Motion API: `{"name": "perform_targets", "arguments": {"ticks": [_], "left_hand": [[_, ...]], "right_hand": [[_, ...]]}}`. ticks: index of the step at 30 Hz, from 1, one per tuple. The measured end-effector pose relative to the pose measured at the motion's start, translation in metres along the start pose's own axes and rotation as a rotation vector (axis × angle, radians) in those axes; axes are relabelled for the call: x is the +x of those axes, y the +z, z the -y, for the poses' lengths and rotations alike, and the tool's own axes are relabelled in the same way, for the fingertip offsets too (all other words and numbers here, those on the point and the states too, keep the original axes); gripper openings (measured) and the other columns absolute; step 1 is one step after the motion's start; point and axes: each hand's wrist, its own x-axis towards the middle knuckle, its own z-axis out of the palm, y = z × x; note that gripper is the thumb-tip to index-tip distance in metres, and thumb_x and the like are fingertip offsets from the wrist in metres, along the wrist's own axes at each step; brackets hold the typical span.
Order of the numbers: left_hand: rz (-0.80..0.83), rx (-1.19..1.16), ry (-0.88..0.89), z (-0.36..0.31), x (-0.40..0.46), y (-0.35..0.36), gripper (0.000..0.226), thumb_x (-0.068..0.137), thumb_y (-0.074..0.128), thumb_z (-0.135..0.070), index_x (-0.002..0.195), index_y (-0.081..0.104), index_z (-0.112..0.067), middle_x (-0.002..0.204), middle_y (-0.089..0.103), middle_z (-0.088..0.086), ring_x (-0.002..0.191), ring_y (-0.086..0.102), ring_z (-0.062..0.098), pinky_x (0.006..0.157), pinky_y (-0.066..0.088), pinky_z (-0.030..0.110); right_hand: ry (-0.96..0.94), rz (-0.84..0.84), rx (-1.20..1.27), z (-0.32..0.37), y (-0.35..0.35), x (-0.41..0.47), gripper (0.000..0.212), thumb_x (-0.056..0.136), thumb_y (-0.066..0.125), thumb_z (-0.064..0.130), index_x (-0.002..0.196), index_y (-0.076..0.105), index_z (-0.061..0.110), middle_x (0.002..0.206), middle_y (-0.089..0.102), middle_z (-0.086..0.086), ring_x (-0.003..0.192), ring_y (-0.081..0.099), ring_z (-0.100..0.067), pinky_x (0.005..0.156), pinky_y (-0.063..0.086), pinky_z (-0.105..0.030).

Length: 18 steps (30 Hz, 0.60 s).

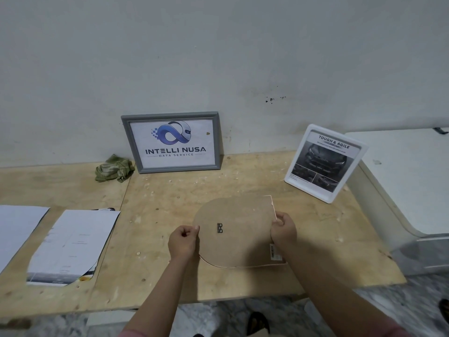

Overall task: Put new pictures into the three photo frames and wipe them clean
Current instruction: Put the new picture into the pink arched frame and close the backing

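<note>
While gripped, backing board (234, 229) sits between left hand (182, 242) and right hand (283, 231).

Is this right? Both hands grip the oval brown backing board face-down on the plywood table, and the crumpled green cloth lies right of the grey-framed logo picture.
Not quite. The head view shows the crumpled green cloth left of the grey-framed logo picture, not right. The rest holds: left hand and right hand grip the oval brown backing board on the plywood table.
</note>
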Motion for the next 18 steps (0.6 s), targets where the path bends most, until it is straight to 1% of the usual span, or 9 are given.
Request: {"name": "perform_targets", "arguments": {"ticks": [2,4,7,10,14,18], "left_hand": [[0.016,0.035,-0.015,0.004,0.004,0.000,0.017,0.086,0.067,-0.020,0.073,0.064,-0.008,0.078,0.065,0.007,0.076,0.058,0.023,0.072,0.044,0.030],[0.025,0.040,-0.041,0.006,0.007,0.001,0.019,0.087,0.066,-0.019,0.071,0.063,-0.010,0.079,0.065,0.009,0.077,0.059,0.024,0.074,0.046,0.032],[0.033,0.031,-0.101,0.008,0.011,0.001,0.019,0.088,0.064,-0.019,0.074,0.064,-0.007,0.080,0.065,0.010,0.078,0.059,0.025,0.076,0.047,0.033],[0.027,0.013,-0.136,0.008,0.015,-0.001,0.021,0.089,0.063,-0.017,0.069,0.062,-0.009,0.078,0.064,0.010,0.076,0.057,0.025,0.071,0.044,0.031],[0.030,-0.023,-0.165,0.007,0.016,-0.004,0.024,0.089,0.062,-0.015,0.066,0.060,-0.009,0.074,0.062,0.009,0.072,0.055,0.024,0.069,0.042,0.029],[0.035,-0.049,-0.180,0.008,0.020,-0.011,0.027,0.089,0.063,-0.016,0.062,0.060,-0.010,0.068,0.060,0.009,0.069,0.054,0.025,0.066,0.042,0.031]], "right_hand": [[-0.012,0.014,-0.061,-0.002,0.000,0.001,0.030,0.085,0.046,-0.001,0.109,0.062,0.008,0.080,0.062,-0.010,0.069,0.054,-0.027,0.063,0.036,-0.027],[-0.030,0.032,-0.099,-0.003,0.003,0.001,0.030,0.084,0.049,0.001,0.109,0.062,0.010,0.084,0.063,-0.007,0.077,0.058,-0.030,0.066,0.038,-0.027],[-0.062,0.024,-0.177,-0.005,0.009,0.002,0.033,0.080,0.050,0.000,0.110,0.062,0.008,0.094,0.064,-0.015,0.088,0.059,-0.036,0.072,0.042,-0.030],[-0.095,0.011,-0.252,-0.005,0.012,0.005,0.030,0.080,0.052,-0.002,0.107,0.065,0.001,0.100,0.059,-0.024,0.092,0.057,-0.041,0.083,0.044,-0.037],[-0.095,0.061,-0.299,-0.003,0.009,0.005,0.030,0.082,0.051,-0.001,0.110,0.063,0.000,0.106,0.057,-0.023,0.098,0.056,-0.039,0.085,0.041,-0.032],[-0.075,0.125,-0.333,0.001,0.008,0.005,0.033,0.083,0.055,0.004,0.114,0.063,0.001,0.108,0.055,-0.024,0.099,0.057,-0.038,0.085,0.041,-0.030]]}}
